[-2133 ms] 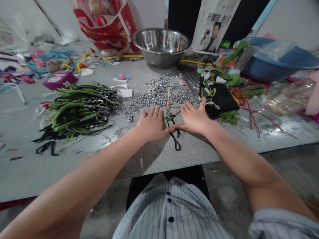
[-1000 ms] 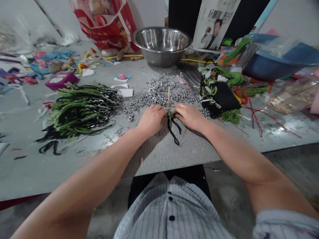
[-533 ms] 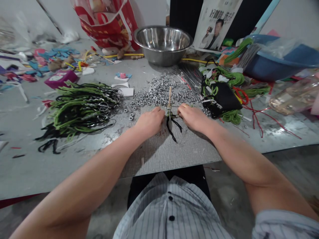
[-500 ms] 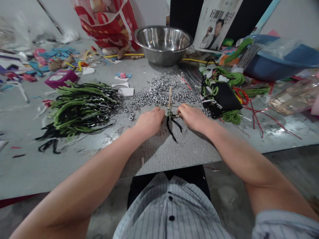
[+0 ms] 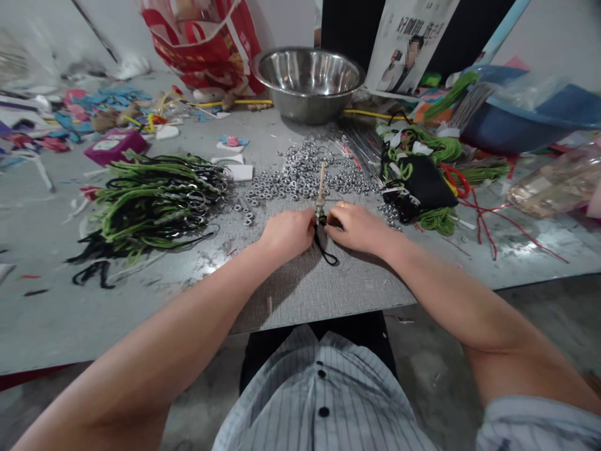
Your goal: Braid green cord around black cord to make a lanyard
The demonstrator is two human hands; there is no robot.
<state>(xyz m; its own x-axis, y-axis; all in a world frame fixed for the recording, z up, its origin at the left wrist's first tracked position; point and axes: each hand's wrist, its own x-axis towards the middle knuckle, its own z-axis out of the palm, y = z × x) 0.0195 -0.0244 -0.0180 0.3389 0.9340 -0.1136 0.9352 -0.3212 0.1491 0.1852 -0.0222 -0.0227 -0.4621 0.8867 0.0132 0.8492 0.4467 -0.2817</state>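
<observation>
A black cord lies between my two hands at the table's front, its near part curving into a loop. It meets a thin wooden stick standing up from a small metal piece. My left hand is closed from the left, fingertips pinching at the cord. From the right, my right hand, with a ring on one finger, pinches at the same cord. Fingertips hide the knot area. Just beyond them spreads a pile of small silver nut-like rings.
Left lies a bundle of green and black cords with metal rings. A steel bowl stands at the back, beside a red bag. Right are green cord hanks, a black pouch and a blue basin.
Both hands have moved closer together around the cord. The black strands, spread apart before, now show a loop near me. The surrounding things have stayed in place.
</observation>
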